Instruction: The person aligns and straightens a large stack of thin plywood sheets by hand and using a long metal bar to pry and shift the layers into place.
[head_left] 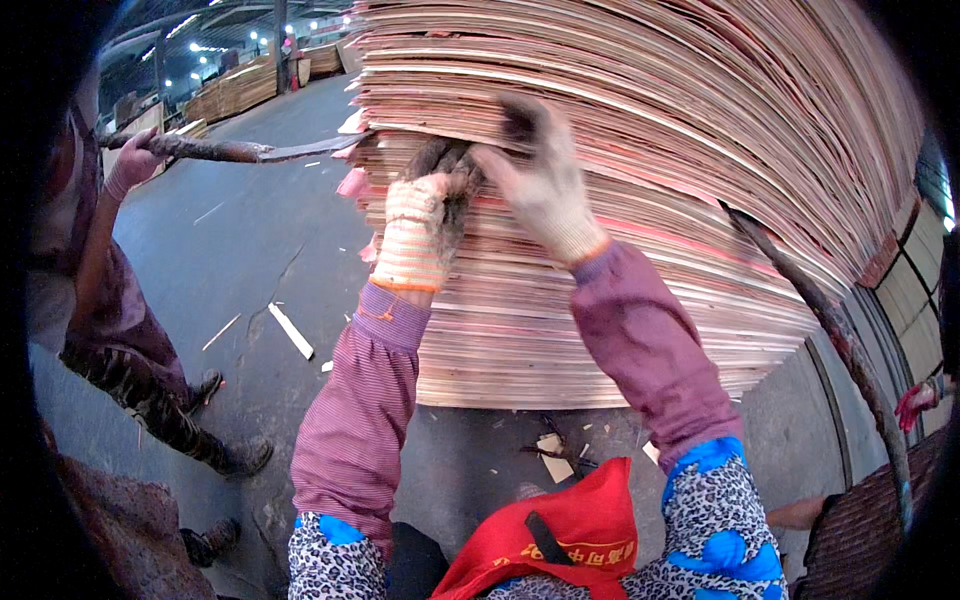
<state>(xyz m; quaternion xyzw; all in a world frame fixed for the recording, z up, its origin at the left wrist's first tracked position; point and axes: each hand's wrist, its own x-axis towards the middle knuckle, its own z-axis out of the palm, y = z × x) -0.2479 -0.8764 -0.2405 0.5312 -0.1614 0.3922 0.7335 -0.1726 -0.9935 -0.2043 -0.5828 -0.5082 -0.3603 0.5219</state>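
Observation:
A tall stack of thin wood veneer sheets (pixel 600 350) rises in front of me, its layered edges facing me. My left hand (pixel 420 225), in a striped work glove with dirt-blackened fingers, is closed at the sheet edges, fingers bent at a narrow gap. Just to its right, my right hand (pixel 545 175), in a pale glove with a dark fingertip area, is smeared by motion against the stack. Its thumb comes close to the left fingers. Whether it grips a sheet is hidden by blur.
At left, a co-worker's gloved hand (pixel 135 165) holds a pole with a flat blade (pixel 310 148) reaching the stack's edge. A second pole (pixel 825 300) enters the stack at right, near another person's red glove (pixel 915 405). Wood scraps (pixel 290 332) litter the floor.

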